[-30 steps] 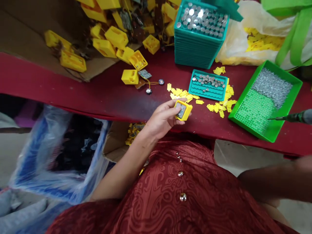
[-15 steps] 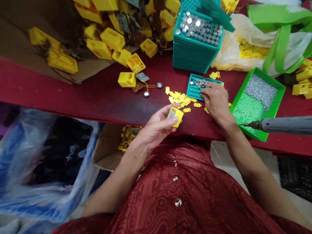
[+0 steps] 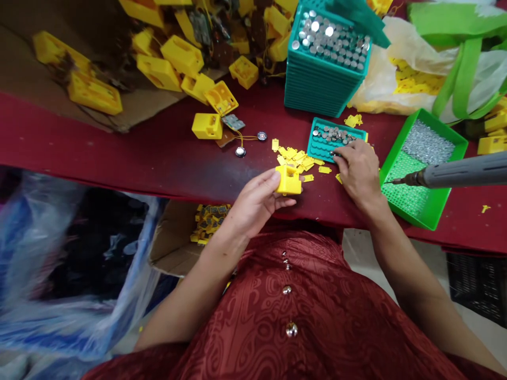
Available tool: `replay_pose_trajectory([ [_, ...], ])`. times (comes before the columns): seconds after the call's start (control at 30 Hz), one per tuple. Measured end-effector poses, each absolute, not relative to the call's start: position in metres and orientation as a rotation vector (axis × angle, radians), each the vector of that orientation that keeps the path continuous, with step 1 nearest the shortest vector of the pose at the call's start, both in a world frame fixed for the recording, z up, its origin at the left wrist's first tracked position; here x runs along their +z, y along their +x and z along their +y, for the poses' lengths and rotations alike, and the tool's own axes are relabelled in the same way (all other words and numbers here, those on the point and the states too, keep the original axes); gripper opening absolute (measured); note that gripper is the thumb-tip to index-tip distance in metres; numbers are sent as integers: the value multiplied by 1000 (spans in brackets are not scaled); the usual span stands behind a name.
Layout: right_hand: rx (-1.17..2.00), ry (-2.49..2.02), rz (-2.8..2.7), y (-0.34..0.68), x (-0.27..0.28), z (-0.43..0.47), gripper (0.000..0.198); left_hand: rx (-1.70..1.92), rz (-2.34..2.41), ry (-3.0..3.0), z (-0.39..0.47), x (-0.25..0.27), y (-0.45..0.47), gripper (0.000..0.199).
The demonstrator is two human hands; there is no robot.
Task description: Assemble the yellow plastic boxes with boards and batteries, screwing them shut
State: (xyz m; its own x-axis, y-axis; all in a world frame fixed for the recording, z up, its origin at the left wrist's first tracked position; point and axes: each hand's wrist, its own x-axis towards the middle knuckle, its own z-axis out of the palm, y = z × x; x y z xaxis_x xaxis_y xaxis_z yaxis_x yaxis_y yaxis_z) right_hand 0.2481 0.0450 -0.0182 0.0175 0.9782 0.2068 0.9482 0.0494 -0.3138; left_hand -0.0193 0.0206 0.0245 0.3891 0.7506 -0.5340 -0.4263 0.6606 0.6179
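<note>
My left hand [image 3: 259, 198] is closed on a small yellow plastic housing [image 3: 289, 180], held above the table's front edge with a recess showing on its upper side. My right hand [image 3: 359, 171] reaches to the near edge of a shallow teal tray [image 3: 320, 148]; its thumb and forefinger pinch a small shiny button cell [image 3: 333, 153]. More silvery button cells [image 3: 330, 133] lie in the tray's far rows. Between the hands and the tray spreads a loose heap of small yellow covers [image 3: 295, 157].
A stack of teal trays [image 3: 322, 87] stands behind. To the right are a green bin [image 3: 439, 208] of small metal pieces and a grey screwdriver [image 3: 455, 173] above it. A yellow housing [image 3: 206, 126] with wired discs lies left, near a carton [image 3: 154, 108] of housings.
My left hand has turned the yellow housing, so its grey part no longer shows and its recess does. The right hand stays at the tray, and a button cell now shows at its fingertips.
</note>
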Motion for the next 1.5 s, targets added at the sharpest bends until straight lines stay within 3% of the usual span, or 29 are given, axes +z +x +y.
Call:
replay_pose_trajectory([
  [0.2,165,-1877,-1971,252,-9,48,9,774,937,368,23,23,-14,14],
  [0.43,141,-1746,-2138,250,-7,58,25,834,966,348,23,22,-11,9],
  [0.93,115,-2025,-1973,244,-15,53,15,831,934,340,22,18,-8,9],
  [1.2,467,-1548,-1779,214,29,18,16,787,907,430,21,16,0,17],
  [1.37,195,-1255,-2131,200,39,9,19,676,878,456,21,19,4,18],
  [1.5,73,-1122,-2379,207,40,13,38,600,814,500,20,18,4,20],
])
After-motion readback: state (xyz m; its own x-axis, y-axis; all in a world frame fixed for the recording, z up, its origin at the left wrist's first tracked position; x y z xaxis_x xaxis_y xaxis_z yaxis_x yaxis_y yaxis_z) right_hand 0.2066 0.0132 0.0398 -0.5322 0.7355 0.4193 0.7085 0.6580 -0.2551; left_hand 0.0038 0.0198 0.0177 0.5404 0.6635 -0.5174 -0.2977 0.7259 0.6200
